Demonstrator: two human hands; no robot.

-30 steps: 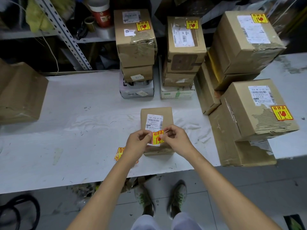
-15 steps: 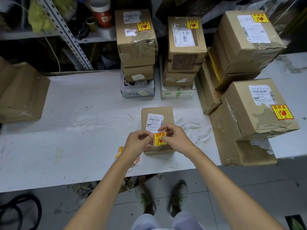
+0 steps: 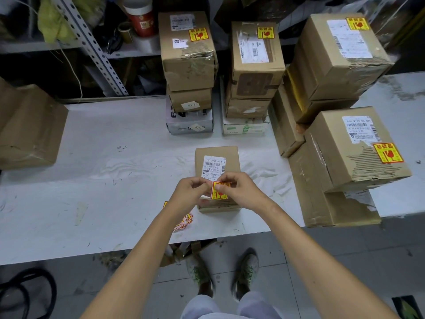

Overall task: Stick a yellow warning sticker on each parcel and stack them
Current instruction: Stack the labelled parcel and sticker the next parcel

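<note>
My left hand (image 3: 188,195) and right hand (image 3: 242,192) both pinched yellow sticker (image 3: 220,191), long axis 12-to-6, over near end of small parcel (image 3: 232,157) on table (image 3: 103,180). White label (image 3: 213,166) sat at 12 o'clock of sticker; contact with cardboard unclear. Both hands equally near.

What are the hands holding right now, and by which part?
Both hold one yellow-and-red rectangular warning sticker over the small brown cardboard parcel: the left hand pinches its left edge, the right hand its top edge.
</note>
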